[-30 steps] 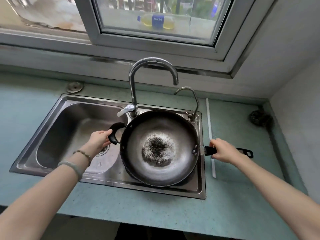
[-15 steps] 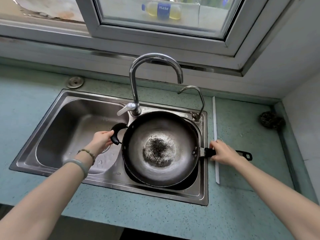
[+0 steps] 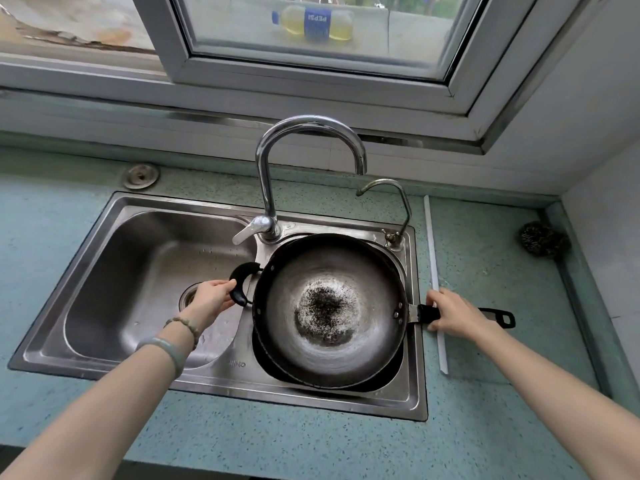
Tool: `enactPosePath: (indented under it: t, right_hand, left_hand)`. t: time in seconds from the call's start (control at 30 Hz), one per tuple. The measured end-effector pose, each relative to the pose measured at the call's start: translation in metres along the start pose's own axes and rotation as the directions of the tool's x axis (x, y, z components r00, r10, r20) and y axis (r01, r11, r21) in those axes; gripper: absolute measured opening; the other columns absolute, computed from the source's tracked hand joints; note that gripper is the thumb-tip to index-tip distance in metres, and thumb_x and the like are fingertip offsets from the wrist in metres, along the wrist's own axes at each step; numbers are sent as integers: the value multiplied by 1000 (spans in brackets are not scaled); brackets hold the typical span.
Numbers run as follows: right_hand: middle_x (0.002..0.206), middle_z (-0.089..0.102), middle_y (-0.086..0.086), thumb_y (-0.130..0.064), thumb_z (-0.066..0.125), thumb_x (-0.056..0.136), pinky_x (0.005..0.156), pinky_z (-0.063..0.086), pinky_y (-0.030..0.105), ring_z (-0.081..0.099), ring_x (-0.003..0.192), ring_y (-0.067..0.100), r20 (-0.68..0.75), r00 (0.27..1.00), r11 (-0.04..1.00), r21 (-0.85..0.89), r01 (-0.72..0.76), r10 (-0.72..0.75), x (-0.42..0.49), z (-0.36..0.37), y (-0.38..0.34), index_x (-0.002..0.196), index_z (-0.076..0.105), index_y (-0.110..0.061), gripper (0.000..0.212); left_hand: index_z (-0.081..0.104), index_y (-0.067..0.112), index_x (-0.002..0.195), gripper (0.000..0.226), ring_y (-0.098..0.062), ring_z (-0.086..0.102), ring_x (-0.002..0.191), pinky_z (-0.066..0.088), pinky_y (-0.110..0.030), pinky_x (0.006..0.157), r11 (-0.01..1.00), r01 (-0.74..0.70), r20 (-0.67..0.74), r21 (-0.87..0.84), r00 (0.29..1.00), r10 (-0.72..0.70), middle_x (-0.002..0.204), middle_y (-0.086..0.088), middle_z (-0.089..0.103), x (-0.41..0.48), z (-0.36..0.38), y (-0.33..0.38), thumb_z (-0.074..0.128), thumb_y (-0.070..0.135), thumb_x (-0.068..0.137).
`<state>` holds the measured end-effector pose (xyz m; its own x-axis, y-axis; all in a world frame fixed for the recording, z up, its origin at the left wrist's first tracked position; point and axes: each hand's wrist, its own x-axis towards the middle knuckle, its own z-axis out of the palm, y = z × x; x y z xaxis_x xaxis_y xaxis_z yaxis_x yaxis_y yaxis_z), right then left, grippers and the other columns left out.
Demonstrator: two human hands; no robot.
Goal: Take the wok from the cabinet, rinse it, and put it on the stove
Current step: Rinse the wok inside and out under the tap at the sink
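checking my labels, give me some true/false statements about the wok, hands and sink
1. The left hand grips the small loop handle of the wok. True.
2. Water runs from the tall faucet into the wok. False: no stream shows at the faucet.
3. The wok is over the right basin of the sink. True.
4. The right hand lies flat on the counter. False: it grips the wok's long handle.
5. The steel scrubber lies in the left basin. False: it is on the counter by the right wall.
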<state>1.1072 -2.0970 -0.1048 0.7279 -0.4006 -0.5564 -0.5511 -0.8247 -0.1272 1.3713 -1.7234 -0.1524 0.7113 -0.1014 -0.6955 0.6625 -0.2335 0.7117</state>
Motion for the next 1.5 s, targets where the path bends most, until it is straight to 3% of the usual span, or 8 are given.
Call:
enactPosePath:
  t: [0.1,0.2,0.3,0.4,0.67,0.83,1.03,1.5]
  right_hand:
    - [113,53,4,-31,77,73,74,41,29,50,98,19,24,1000,997,-71,-6,8,1,-7,-4,111,52,-15,48]
    - [120,53,5,-34,75,74,82,46,33,53,110,24,9,1000,989,-149,7,-6,4,-30,-16,120,53,-17,54]
    - [111,60,3,-27,73,76,84,49,34,57,102,21,-37,998,996,-75,50,-53,7,-68,-42,116,58,-18,43]
    - [93,60,-1,-26,73,79,78,44,27,58,90,17,-150,978,981,100,163,-148,7,-113,-77,107,63,-16,31]
    - [100,64,5,-24,71,81,84,50,31,59,91,18,-618,777,827,370,423,-121,33,-196,-149,106,62,-12,29]
    - [131,55,8,-23,68,85,104,37,34,50,122,22,-511,845,857,356,373,-155,55,-210,-170,135,46,-14,56]
    - [112,68,6,-14,61,88,92,46,29,62,103,21,-551,821,852,349,390,-150,49,-200,-175,118,62,-16,30]
    - [87,71,9,-23,71,81,83,51,44,65,82,25,-552,776,819,265,510,-304,-9,-152,-190,104,66,-8,28]
  left_hand:
    - [51,-1,112,18,-29,60,89,47,-36,88,998,46,22,31,999,-47,100,-18,60,3,0,2,52,6,95]
    - [57,3,97,14,-22,55,72,48,-26,65,982,38,10,182,999,-41,89,-14,55,8,-4,14,58,16,92]
    - [60,-1,115,40,-28,60,100,51,-37,93,930,-143,-107,339,976,189,110,-15,60,16,-12,37,67,24,86]
    - [52,-2,128,48,-24,55,107,45,-36,100,950,-241,-67,198,964,259,119,-14,58,9,-10,63,65,22,88]
    - [52,-4,123,33,-14,59,80,53,-13,61,983,-177,71,-36,981,180,86,-7,61,8,11,84,55,10,94]
    - [57,-8,117,29,-16,58,76,55,-14,57,981,-191,62,-44,979,194,89,-15,62,13,18,84,58,-2,88]
    - [57,-9,116,28,-18,59,74,55,-14,55,980,-185,61,-76,980,190,86,-13,61,20,18,78,55,-8,88]
    - [57,-4,103,14,-21,60,73,56,-18,58,962,-182,64,-202,978,198,83,-14,60,8,24,79,58,-4,89]
